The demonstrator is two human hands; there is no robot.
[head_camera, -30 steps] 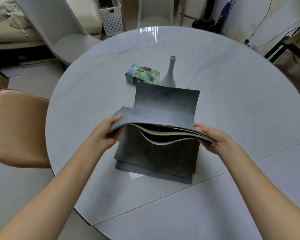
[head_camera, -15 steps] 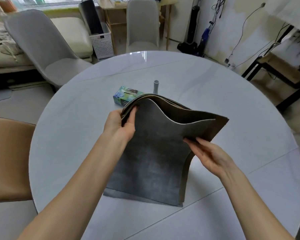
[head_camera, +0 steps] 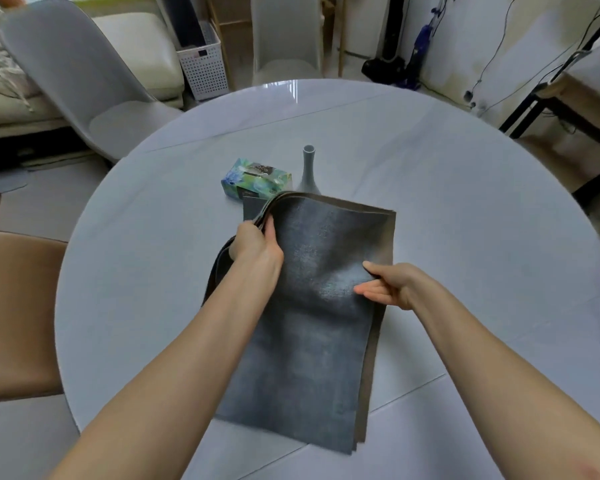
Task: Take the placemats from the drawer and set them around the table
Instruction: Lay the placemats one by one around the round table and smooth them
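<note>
A stack of dark grey placemats (head_camera: 312,341) with brown undersides hangs over the near middle of the round white table (head_camera: 465,237). My left hand (head_camera: 255,247) grips the stack's upper left edge, where several layers curl apart. My right hand (head_camera: 388,285) pinches the right edge of the top mat between thumb and fingers. The lower end of the stack rests on the tabletop near the front edge. Another dark mat corner shows behind the left hand, beside the tissue box.
A green tissue box (head_camera: 255,180) and a slim grey vase (head_camera: 308,168) stand at the table's middle, just beyond the mats. A brown chair (head_camera: 18,313) is at the left, grey chairs (head_camera: 84,74) behind, a white basket (head_camera: 203,64) and a black-legged stand (head_camera: 568,109) beyond.
The lifted mats have come down from a raised, spread bundle to lie flatter toward me. My right hand moved from under the mats to pinch the right edge. The left hand keeps its hold.
</note>
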